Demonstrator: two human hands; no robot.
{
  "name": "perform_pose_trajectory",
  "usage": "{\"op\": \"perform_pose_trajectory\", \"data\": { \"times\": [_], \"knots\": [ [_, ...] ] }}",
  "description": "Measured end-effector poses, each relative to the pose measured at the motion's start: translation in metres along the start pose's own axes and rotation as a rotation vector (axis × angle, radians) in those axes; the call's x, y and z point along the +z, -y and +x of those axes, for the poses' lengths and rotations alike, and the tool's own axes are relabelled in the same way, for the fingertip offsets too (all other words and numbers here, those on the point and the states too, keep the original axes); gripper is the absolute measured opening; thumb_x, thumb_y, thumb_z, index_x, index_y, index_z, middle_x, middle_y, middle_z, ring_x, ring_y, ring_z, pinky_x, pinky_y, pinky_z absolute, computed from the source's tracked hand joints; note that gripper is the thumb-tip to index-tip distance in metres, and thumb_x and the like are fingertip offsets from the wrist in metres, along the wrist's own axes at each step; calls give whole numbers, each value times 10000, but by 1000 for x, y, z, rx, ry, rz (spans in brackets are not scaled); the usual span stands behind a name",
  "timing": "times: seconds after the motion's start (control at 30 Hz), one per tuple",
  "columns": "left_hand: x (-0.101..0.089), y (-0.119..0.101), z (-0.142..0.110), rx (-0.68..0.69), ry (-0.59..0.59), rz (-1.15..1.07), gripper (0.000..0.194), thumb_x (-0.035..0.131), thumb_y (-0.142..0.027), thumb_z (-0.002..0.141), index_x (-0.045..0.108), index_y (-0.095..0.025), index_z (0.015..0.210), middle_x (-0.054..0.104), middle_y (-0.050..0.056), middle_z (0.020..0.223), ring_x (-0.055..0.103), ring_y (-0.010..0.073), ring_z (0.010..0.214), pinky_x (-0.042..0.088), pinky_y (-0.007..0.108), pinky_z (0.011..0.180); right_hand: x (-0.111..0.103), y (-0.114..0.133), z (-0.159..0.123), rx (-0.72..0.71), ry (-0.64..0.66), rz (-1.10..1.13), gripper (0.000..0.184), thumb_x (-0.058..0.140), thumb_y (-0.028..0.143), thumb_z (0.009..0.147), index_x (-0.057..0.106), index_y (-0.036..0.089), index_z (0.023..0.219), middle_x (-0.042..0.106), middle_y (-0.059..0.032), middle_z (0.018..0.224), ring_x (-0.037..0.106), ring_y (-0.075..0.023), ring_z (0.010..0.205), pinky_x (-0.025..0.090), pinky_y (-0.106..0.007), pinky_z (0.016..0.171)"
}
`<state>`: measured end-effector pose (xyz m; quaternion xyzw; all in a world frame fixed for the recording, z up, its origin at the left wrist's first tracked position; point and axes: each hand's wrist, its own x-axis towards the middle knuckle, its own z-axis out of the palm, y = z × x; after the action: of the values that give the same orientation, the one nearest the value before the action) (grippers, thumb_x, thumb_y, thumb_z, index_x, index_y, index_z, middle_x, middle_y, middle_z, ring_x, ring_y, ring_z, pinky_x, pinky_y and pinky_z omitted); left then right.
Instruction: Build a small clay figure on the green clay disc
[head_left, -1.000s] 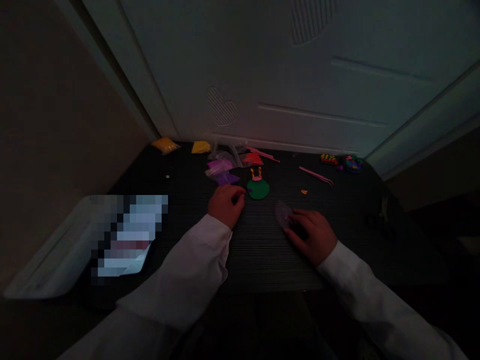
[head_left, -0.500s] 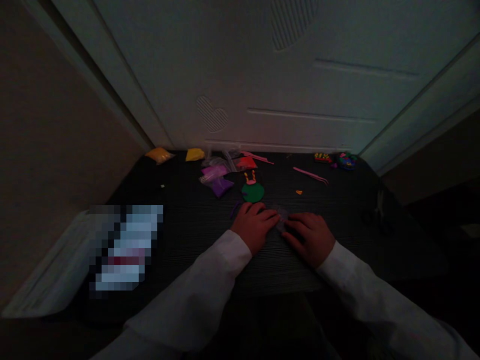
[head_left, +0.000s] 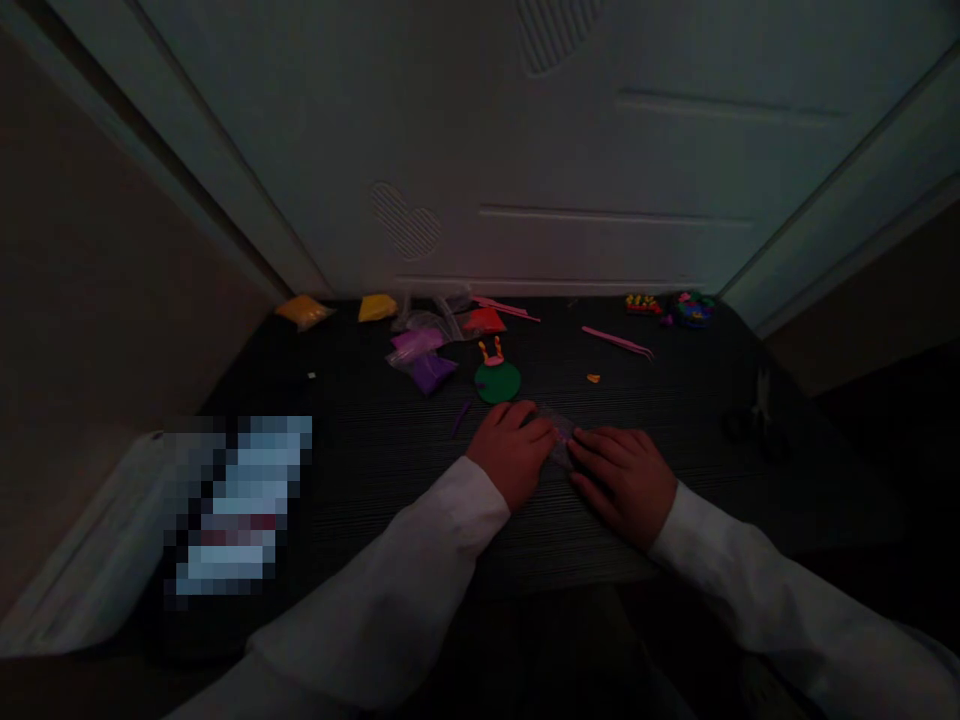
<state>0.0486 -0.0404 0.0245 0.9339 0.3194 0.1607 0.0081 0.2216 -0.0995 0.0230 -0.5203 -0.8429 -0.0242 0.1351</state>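
A small clear plastic sheet or bag (head_left: 559, 456) lies on the dark table between my hands, with a tiny purplish bit at its middle. My left hand (head_left: 513, 452) has its fingers bent and the tips pressed on the plastic's left side. From the right, my right hand (head_left: 628, 482) reaches in with fingers stretched out low, the tips touching the plastic's right edge. Just beyond my left hand is a green clay disc (head_left: 498, 383) bearing a pink piece with two orange-yellow upright sticks (head_left: 492, 353). A thin purple clay strip (head_left: 460, 418) lies left of that hand.
Bags of purple clay (head_left: 424, 362), red clay (head_left: 484, 320), yellow clay (head_left: 376, 307) and orange clay (head_left: 304, 312) line the back. Pink tweezers (head_left: 616, 342), an orange scrap (head_left: 593, 378), scissors (head_left: 759, 415) and colourful clay pieces (head_left: 691, 309) are rightward. A blurred-out screen (head_left: 247, 500) stands left.
The view has shifted slightly. Both hands have moved a little to the right relative to the table, and the purple strip now shows fully beside my left hand.
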Motion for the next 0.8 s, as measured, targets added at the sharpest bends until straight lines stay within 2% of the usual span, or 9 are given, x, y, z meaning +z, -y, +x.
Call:
{"op": "perform_pose_trajectory", "data": {
  "times": [0.27, 0.47, 0.8],
  "knots": [
    [-1, -5, 1, 23, -7, 38, 261, 381, -160, 756, 543, -158, 960, 587, 47, 925, 402, 207, 977, 309, 384, 801, -2, 3, -4, 24, 70, -2, 380, 377, 331, 780, 438, 190, 1128, 469, -55, 1155, 385, -223, 1025, 257, -411, 819],
    [0, -6, 1, 4, 18, 27, 279, 353, -175, 775, 518, -182, 999, 580, 38, 939, 428, 185, 926, 310, 371, 801, -2, 4, -6, 36, 86, -7, 392, 363, 321, 786, 408, 193, 1153, 443, -49, 1185, 375, -219, 1037, 239, -413, 832],
    [3, -6, -2, 11, 28, 62, 306, 355, -187, 774, 491, -189, 1048, 563, 38, 972, 405, 201, 944, 312, 374, 785, -7, 11, -5, 67, 152, -37, 404, 314, 328, 808, 374, 181, 1180, 408, -51, 1213, 341, -216, 1065, 210, -413, 854]
  ]
}}
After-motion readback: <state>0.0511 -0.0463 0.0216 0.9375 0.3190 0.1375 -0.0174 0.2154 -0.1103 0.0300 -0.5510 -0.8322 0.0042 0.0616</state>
